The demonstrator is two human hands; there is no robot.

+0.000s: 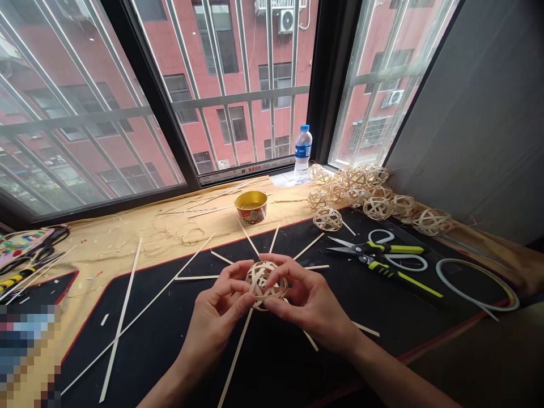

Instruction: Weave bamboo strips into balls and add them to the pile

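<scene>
The person's forearms (395, 379) rise from the bottom edge and meet over a black desk mat (170, 362) with a red border. Between them, the left hand (216, 309) and right hand (310, 300) firmly grasp a woven strip ball (266, 285), their curled fingers wrapped around its sides. The ball is roundish and open-meshed, made of flat, pale cane-like strips, with no clear long axis. It is held just above the mat, and long loose strips (127, 334) splay outward from beneath it in many directions, like spokes. Beyond, more woven balls (357, 190) cluster on tan paper (127, 243) littered with fine shavings, one ball (327, 219) sitting apart on the mat's edge. A gold-lined bowl (250, 207) with a red patterned outside sits on the paper. To the right on the mat lie scissors (376, 248) with white loops and lime grips, long-handled black-and-lime cutters (399, 280), and a coiled strip (476, 283). A water bottle (303, 154) stands against the barred window (242, 96).
</scene>
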